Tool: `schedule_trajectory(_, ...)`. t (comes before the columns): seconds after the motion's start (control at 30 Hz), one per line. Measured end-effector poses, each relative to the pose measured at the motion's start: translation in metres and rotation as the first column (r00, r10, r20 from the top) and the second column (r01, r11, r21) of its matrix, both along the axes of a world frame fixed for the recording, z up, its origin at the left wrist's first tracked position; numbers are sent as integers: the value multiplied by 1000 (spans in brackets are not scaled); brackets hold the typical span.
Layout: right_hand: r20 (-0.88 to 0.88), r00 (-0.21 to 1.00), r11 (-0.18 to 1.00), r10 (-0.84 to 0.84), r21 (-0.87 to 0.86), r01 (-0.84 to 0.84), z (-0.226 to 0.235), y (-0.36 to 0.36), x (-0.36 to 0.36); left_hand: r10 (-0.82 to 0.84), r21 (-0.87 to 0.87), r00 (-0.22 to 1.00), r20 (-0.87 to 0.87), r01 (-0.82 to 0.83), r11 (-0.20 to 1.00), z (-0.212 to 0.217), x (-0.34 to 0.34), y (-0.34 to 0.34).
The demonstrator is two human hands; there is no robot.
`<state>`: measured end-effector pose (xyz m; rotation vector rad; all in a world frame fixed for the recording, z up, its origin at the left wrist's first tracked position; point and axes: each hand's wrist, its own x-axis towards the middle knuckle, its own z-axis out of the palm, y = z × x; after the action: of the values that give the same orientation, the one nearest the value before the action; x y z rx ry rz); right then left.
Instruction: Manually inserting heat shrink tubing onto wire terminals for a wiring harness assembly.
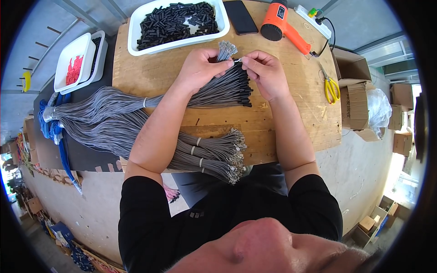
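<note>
My left hand (pixel 202 68) is closed round a small bunch of grey wires, whose silver-tipped ends (pixel 227 49) stick up past the thumb. With thumb and forefinger pinched, my right hand (pixel 266 73) holds a small pale wire end (pixel 237 60) close to the left fingertips. Just below both hands a fan of grey wires with black-sleeved ends (pixel 243 93) lies on the table. Nearer to me are several tied bundles of grey wires (pixel 200 150) with bare silver terminals. All the bundles run left to a gathered end beside blue ties (pixel 48 116).
A white tub (pixel 132 41) of short black sleeves stands at the back of the wooden table (pixel 300 113). Beside it lie a black phone (pixel 241 17), an orange heat gun (pixel 287 29), a power strip (pixel 314 22) and yellow-handled cutters (pixel 332 88). White tubs (pixel 61 79), one with red pieces, sit at left.
</note>
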<state>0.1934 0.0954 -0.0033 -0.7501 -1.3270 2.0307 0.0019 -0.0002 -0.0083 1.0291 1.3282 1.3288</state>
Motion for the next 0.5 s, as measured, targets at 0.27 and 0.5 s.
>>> schedule_trajectory(0.27, -349, 852, 778, -390, -621, 101, -25, 37, 13, 23, 4, 1000, 12, -23, 1000, 1, 0, 1)
schedule_trajectory(0.5, -367, 910, 923, -192, -383, 41, -19, 34, 12, 57, -26, 998, 2, -57, 998, 5, 5, 0)
